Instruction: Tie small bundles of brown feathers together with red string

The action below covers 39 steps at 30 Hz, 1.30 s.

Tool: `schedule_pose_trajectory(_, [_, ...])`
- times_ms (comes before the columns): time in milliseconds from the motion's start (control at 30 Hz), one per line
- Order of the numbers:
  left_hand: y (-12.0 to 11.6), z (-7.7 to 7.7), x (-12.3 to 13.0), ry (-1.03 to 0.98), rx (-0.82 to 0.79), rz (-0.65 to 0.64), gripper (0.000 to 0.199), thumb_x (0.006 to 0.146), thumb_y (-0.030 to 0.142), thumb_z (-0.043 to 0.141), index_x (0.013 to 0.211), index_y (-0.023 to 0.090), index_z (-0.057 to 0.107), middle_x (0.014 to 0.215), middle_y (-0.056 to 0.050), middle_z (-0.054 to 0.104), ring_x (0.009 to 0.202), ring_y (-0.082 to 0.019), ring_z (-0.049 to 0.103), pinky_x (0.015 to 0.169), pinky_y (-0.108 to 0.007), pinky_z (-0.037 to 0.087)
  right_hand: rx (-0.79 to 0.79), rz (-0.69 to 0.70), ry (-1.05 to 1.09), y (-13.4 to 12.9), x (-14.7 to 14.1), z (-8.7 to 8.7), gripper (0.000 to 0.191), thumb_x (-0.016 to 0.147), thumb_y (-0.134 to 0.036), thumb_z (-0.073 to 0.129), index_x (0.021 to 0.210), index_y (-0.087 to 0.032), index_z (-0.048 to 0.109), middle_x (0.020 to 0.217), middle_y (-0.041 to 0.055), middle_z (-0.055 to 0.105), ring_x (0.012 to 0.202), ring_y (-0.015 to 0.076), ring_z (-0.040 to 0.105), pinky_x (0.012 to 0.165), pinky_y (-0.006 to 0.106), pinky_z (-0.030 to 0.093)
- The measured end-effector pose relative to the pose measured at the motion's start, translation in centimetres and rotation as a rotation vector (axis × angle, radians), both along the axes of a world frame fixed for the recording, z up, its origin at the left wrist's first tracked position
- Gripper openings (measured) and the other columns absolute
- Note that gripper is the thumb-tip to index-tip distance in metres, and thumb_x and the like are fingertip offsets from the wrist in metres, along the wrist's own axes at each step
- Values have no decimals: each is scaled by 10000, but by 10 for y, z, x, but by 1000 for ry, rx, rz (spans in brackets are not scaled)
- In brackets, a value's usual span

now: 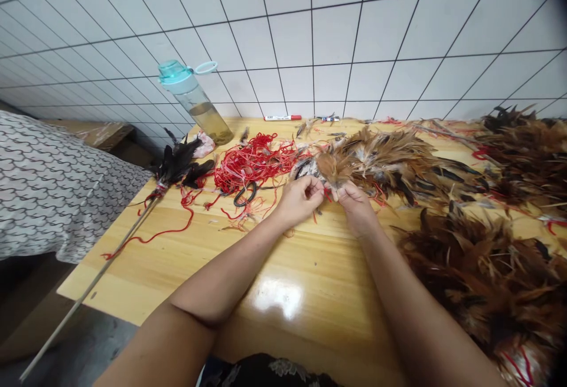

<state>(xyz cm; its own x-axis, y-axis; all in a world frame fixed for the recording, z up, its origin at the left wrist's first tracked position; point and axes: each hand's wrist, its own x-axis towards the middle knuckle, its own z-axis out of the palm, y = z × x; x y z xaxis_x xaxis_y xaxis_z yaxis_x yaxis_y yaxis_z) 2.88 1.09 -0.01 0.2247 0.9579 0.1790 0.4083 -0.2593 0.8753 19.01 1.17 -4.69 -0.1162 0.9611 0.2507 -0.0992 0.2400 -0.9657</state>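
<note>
Right hand has its thumb and fingers closed in a pinch at the lower end of a brown tuft, which fans upward from the grip, just above the table and between the two hands. Left hand is just beside it, thumb and forefinger curled round until the tips come together; whether a thread lies between them cannot be told. A bit of red string shows in the gap between the hands, close to the base of the tuft.

Behind the right hand and running off to its right lies a heap of feathers, brown with darker ones at the far end. To the left of the tuft is a tangle of red yarn, with black scissor handles at its near edge. Farther left, a dark feather bunch is bound to a stick that juts past the table's edge, a red strand trailing across it. Behind stand a bottle with its cap loop out, and, beside the tiled wall, a lying marker. On the right are two more brown piles, one far, one near. Patterned cloth hangs at far left.
</note>
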Motion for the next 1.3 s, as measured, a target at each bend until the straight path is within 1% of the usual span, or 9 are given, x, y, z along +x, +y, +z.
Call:
schedule_pose_trajectory(267, [4, -5, -3, -175, -172, -19, 88, 737, 229, 611, 753, 154, 568, 682, 24, 568, 607, -78, 487, 585, -203, 381, 35, 28, -71, -2, 0, 9, 440, 825, -596, 548, 597, -221, 556, 814, 44, 542, 874, 227, 496, 876, 387, 395])
schedule_pose_trajectory(400, [6, -6, -2, -282, -282, -12, 82, 724, 226, 610, 741, 155, 571, 667, 21, 565, 587, -75, 474, 580, -207, 375, 62, 6, -113, -2, 1, 11, 445, 839, -589, 533, 590, -220, 537, 751, 30, 496, 805, 205, 475, 815, 360, 393])
schedule_pose_trajectory(533, [8, -7, -2, -294, -245, -4, 69, 732, 218, 606, 739, 159, 570, 678, 12, 572, 606, -80, 484, 587, -207, 377, 70, 27, -151, -2, 0, 12, 450, 825, -595, 548, 580, -220, 512, 715, 18, 461, 746, 189, 452, 761, 339, 390])
schedule_pose_trajectory(633, [6, -5, -4, -250, -207, -15, 77, 773, 237, 576, 766, 162, 559, 686, 10, 563, 612, -84, 488, 591, -209, 381, 27, -31, -53, -1, -1, 8, 433, 815, -595, 559, 600, -224, 504, 739, 17, 465, 788, 195, 476, 808, 349, 403])
schedule_pose_trajectory(700, [5, -2, -5, -168, -112, -19, 76, 796, 241, 557, 784, 167, 556, 695, 9, 563, 617, -90, 492, 599, -218, 388, -27, -74, 37, 0, -1, 5, 425, 808, -589, 566, 608, -224, 482, 758, 18, 477, 823, 200, 498, 842, 359, 409])
schedule_pose_trajectory(833, [2, 3, -7, 112, 304, -7, 35, 810, 183, 537, 777, 180, 546, 758, -18, 596, 714, -127, 525, 690, -260, 413, -71, -86, 80, 1, -1, 3, 412, 804, -563, 574, 599, -224, 461, 748, 16, 487, 822, 197, 507, 856, 362, 412])
schedule_pose_trajectory(933, [2, 0, -8, 251, 505, 16, 54, 833, 158, 511, 793, 187, 535, 778, -36, 598, 760, -154, 532, 736, -292, 416, -73, -96, 64, 0, -2, 5, 397, 798, -548, 591, 596, -222, 490, 736, 12, 481, 787, 186, 489, 840, 352, 411])
schedule_pose_trajectory(1133, [1, -5, -6, 432, 654, 188, 68, 852, 150, 501, 800, 187, 528, 769, -49, 584, 761, -178, 519, 716, -309, 392, -145, -48, 122, -5, -10, 12, 388, 766, -581, 616, 647, -219, 541, 739, 10, 504, 772, 181, 489, 812, 340, 414])
schedule_pose_trajectory(1300, [-1, -5, -2, 499, 709, 175, 79, 863, 162, 501, 790, 187, 520, 758, -52, 581, 756, -184, 519, 717, -314, 393, -149, -26, 119, -7, -14, 12, 392, 761, -564, 630, 619, -214, 524, 748, 8, 487, 753, 171, 465, 782, 321, 409])
